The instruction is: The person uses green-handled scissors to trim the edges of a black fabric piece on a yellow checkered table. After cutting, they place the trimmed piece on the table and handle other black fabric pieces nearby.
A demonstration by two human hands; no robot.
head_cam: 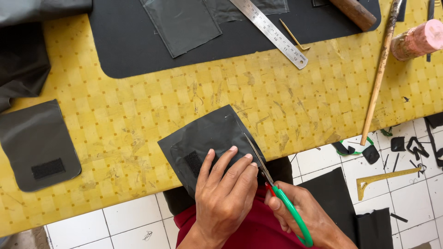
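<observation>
Scissors at edge of dark fabric piece

Left hand point(224, 193) lies flat on a dark grey fabric piece point(203, 140), fingers spread and pressing it down; palm open, not gripping. The piece sits at the near edge of the yellow checked table point(161, 106) and partly overhangs it. A small black hook-and-loop patch point(193, 162) shows on the fabric just beside the left fingertips.

Right hand point(302, 216) is closed around the green handles of a pair of scissors point(272, 184). Blades point away from the person and run along the right edge of the fabric piece, touching it.

Second dark fabric piece with a patch point(39, 147) lies at far left, well apart. A steel ruler point(272, 32) rests on a black mat point(134, 50) at the far side. A long wooden stick point(379, 74) crosses the right of the table, near a pink roll point(417, 40). Black offcuts point(406, 145) lie on the white tiled floor point(323, 159)
</observation>
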